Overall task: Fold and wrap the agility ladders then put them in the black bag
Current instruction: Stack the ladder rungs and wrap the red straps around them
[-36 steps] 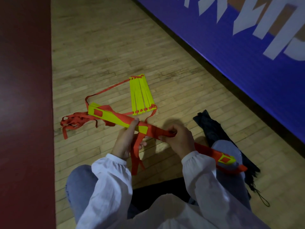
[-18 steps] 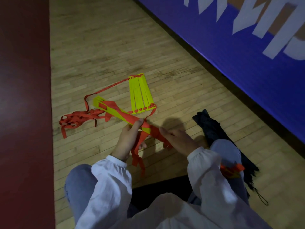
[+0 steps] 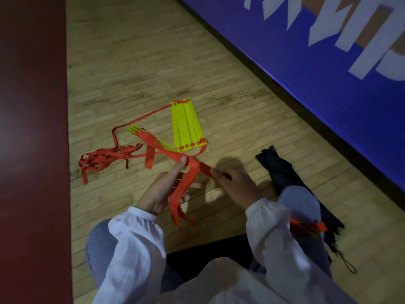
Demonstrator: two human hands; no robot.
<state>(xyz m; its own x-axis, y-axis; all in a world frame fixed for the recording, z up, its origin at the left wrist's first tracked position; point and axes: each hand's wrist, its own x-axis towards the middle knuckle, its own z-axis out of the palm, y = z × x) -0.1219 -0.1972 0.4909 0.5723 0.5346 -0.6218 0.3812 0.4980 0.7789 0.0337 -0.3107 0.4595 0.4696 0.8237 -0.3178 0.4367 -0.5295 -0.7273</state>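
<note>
A bundle of yellow ladder rungs (image 3: 153, 142) wrapped in red strap lies across my lap and reaches out over the floor. My left hand (image 3: 162, 189) grips the bundle from below, thumb on top, with loose red strap ends (image 3: 179, 202) hanging over its fingers. My right hand (image 3: 236, 187) pinches the red strap on the bundle just right of the left thumb. The bundle's near end (image 3: 306, 228) shows beside my right knee. A second set of yellow rungs (image 3: 187, 126) lies flat on the floor, joined by red strap to a tangle (image 3: 103, 160). The black bag (image 3: 282, 170) lies to the right.
I sit on a wooden gym floor (image 3: 135, 62). A dark red floor band (image 3: 32, 128) runs down the left. A blue padded wall (image 3: 328, 73) with white lettering runs along the right. The bag's drawstring (image 3: 346, 262) trails near my right leg.
The bundle has turned edge-on and its far end swung away from me. My right hand slid toward the left hand along the strap. The bundle's near end dropped behind my right arm.
</note>
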